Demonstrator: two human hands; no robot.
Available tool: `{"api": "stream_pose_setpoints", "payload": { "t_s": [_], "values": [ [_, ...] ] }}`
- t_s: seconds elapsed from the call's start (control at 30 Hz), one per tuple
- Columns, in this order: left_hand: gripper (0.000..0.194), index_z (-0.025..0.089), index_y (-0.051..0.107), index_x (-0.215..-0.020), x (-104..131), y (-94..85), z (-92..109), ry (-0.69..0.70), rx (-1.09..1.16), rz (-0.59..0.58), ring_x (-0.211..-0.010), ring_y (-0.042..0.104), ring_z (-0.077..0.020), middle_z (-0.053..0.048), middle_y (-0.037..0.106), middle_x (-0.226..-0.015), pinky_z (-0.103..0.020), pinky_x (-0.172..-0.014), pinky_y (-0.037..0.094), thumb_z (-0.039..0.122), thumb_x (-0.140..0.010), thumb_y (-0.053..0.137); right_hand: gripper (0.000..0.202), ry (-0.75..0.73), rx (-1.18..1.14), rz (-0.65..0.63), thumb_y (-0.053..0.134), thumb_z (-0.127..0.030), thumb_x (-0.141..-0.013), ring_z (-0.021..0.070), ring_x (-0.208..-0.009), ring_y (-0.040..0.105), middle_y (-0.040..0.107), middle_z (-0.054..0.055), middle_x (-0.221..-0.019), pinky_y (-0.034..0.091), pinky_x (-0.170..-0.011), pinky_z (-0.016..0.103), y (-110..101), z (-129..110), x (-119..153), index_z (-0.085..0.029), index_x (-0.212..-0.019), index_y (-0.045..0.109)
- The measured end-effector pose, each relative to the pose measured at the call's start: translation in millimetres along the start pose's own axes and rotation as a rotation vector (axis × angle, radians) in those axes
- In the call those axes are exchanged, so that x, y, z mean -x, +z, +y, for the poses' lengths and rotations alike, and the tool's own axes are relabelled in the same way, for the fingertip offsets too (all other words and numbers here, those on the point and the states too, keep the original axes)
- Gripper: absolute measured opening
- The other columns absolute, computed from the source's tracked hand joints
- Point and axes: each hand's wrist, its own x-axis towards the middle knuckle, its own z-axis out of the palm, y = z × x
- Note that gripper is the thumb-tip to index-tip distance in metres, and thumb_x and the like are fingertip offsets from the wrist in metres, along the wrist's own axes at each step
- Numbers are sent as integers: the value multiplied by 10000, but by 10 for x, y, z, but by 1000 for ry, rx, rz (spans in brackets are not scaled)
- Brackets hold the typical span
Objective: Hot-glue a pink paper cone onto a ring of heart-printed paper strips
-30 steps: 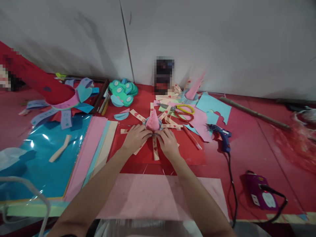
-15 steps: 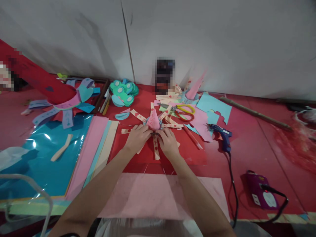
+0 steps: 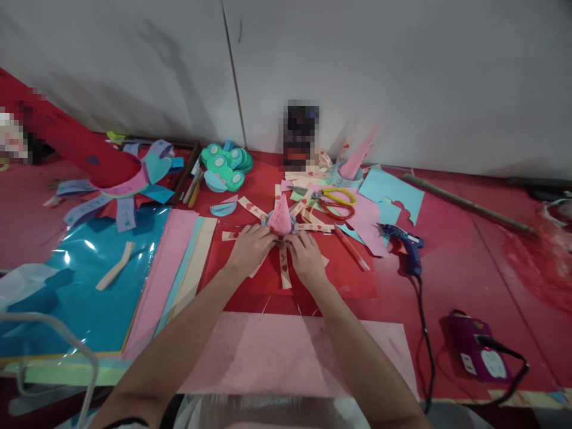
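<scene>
A pink paper cone (image 3: pixel 280 217) stands upright in a blue paper ring at the middle of the table. Cream paper strips (image 3: pixel 285 271) with red hearts and letters spread out from the ring like rays. My left hand (image 3: pixel 251 247) and my right hand (image 3: pixel 306 256) meet at the near side of the ring, below the cone. Their fingertips are pinched at the ring's near edge, close to the strip that points toward me. Fingers cover most of the ring there.
Scissors (image 3: pixel 333 199) with yellow and red handles lie behind, near a second pink cone (image 3: pixel 360 155). On the right are a blue glue gun (image 3: pixel 404 244) and a purple power socket (image 3: pixel 478 345). Coloured sheets (image 3: pixel 111 316) lie left, below a person's red sleeve (image 3: pixel 67 125).
Both hands stay pinched at the ring's near side with almost no movement. The whole view has shifted slightly, so things appear a little further right.
</scene>
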Motion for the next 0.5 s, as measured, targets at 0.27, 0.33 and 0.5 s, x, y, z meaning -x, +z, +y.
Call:
{"api": "stream_pose_setpoints", "payload": {
  "t_s": [0.27, 0.33, 0.5],
  "values": [
    [196, 188, 630, -787, -11, -33, 12, -18, 31, 2, -710, 501, -176, -24, 586, -711, -317, -642, 311, 258, -880, 472, 254, 7, -17, -5, 334, -211, -921, 192, -898, 466, 562, 78, -941, 377, -813, 316, -8, 1, -2, -173, -1000, 573],
    [185, 189, 626, -787, -5, -25, 4, -29, 44, 19, -699, 494, -172, -20, 582, -706, -315, -640, 310, 272, -874, 484, 263, 7, -24, -6, 332, -221, -922, 195, -910, 469, 565, 84, -956, 377, -811, 320, -12, -1, -3, -169, -1040, 562],
    [193, 185, 607, -752, 11, 17, -6, -24, 46, 32, -682, 481, -166, -11, 573, -689, -314, -621, 293, 282, -871, 489, 267, 11, -17, -22, 321, -210, -923, 194, -905, 469, 566, 81, -951, 372, -819, 321, -12, -5, 2, -166, -1028, 563]
  ]
}}
